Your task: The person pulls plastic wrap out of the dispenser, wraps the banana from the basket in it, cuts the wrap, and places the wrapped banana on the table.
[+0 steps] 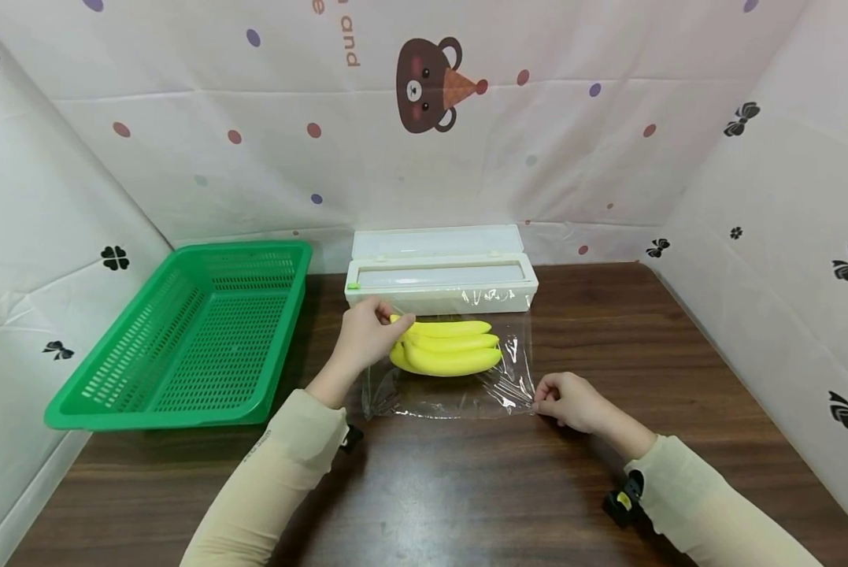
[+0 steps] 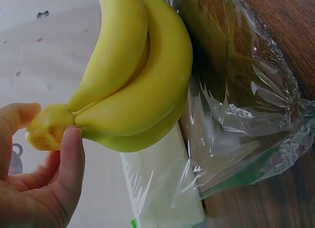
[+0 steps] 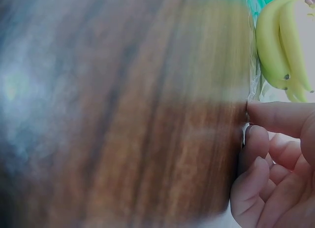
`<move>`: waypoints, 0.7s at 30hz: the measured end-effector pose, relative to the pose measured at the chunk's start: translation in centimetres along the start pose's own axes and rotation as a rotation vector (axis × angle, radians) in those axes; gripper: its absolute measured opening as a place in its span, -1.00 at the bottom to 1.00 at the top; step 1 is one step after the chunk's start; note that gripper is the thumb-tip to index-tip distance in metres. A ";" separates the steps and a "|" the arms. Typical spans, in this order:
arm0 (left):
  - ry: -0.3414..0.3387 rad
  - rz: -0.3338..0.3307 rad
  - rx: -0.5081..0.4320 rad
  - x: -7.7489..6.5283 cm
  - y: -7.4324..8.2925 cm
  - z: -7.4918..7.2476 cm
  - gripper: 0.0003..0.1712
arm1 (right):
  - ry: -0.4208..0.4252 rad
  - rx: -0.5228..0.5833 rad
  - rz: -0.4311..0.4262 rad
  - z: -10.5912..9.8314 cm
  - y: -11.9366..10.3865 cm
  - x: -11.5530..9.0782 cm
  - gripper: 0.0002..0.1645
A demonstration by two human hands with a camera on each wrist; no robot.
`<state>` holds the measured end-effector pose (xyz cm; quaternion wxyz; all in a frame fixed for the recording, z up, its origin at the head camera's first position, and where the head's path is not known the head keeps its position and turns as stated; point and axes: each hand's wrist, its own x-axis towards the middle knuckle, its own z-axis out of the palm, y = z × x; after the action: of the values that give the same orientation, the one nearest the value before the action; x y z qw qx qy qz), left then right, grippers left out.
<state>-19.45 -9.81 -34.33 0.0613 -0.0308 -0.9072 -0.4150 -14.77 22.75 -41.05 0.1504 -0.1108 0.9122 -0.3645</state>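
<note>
My left hand (image 1: 368, 335) pinches the stem end of a bunch of yellow bananas (image 1: 452, 361), which lies over a sheet of clear plastic wrap (image 1: 431, 405). In the left wrist view, the thumb and fingers grip the stem of the bananas (image 2: 142, 75), and the wrap (image 2: 236, 114) spreads beside them. At the sheet's near right corner, my right hand (image 1: 572, 403) pinches the gathered wrap between thumb and fingertips. Behind the bananas stands a white wrap dispenser box (image 1: 445, 302) with its lid up; the film runs from its front edge towards me.
A green plastic basket (image 1: 164, 421) stands on the left of the brown wooden table (image 1: 466, 504). A patterned white cloth (image 1: 579, 173) hangs behind the table and along both sides. The dispenser box sits close to the back cloth.
</note>
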 end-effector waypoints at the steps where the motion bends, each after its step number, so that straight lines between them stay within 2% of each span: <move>1: -0.006 -0.004 -0.008 0.0 -0.1 0.0 -0.62 | -0.001 0.001 0.000 0.0 0.0 0.0 -0.91; 12: -0.072 -0.071 -0.098 0.1 -0.7 -0.2 -0.64 | 0.003 -0.003 0.001 0.0 0.1 0.1 -0.90; 21: -0.059 -0.070 -0.160 0.1 -0.6 -0.2 -0.71 | 0.006 -0.004 -0.007 0.0 0.2 0.1 -0.89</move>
<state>-19.61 -10.37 -34.68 0.0174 -0.0163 -0.8732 -0.4867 -14.92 22.90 -41.22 0.1460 -0.1134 0.9130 -0.3637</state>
